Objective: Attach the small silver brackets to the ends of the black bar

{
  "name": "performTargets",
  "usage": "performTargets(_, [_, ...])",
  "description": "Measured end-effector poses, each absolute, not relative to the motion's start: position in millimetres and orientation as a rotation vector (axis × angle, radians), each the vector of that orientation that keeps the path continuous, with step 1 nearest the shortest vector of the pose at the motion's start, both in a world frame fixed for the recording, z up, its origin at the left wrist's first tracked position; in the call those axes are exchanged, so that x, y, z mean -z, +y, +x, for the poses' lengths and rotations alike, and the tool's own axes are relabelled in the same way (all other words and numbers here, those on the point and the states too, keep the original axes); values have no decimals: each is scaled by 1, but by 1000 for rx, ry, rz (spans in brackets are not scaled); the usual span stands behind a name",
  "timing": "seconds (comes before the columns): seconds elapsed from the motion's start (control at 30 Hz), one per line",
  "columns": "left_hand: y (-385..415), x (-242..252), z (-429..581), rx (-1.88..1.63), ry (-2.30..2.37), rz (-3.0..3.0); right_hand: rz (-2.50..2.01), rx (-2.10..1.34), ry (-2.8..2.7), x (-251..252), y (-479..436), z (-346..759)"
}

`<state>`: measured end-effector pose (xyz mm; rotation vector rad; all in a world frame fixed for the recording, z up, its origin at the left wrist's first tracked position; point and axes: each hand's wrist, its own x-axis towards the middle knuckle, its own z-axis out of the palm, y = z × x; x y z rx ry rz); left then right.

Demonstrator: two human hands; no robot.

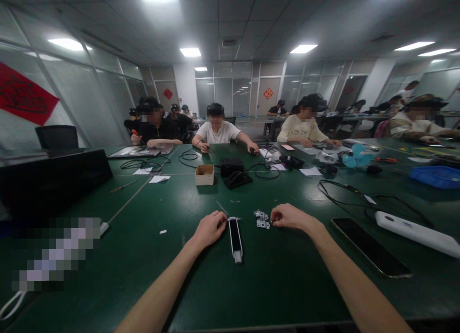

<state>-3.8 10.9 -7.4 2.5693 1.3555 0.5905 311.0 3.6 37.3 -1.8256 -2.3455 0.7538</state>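
On the green table [287, 294], the left hand [210, 230] lies relaxed and empty, just beside a black-and-white bar [235, 239]. The right hand [288, 216], loosely curled, grips nothing, its fingertips just beside small metal brackets [261, 219].

I'm getting flat white light from the ceiling panels [190, 52], with soft shadows on the green workbench [287, 294]; the wide lens bows the edges, a mosaic blur [55, 254] sits lower left, and the far room looks slightly soft, I think.

Bright metal brackets [261, 219] lie on the green workbench [273, 294] (smooth, faintly glossy surface).
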Motion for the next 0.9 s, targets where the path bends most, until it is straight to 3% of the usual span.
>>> performTargets(0.6, [7,2,-4,-565,1359,2558,-1861,-676,-2315,-38,2,301])
performTargets(0.9, [4,0,-3,-597,1372,2526,-1450,-312,-2301,-19,-4,260])
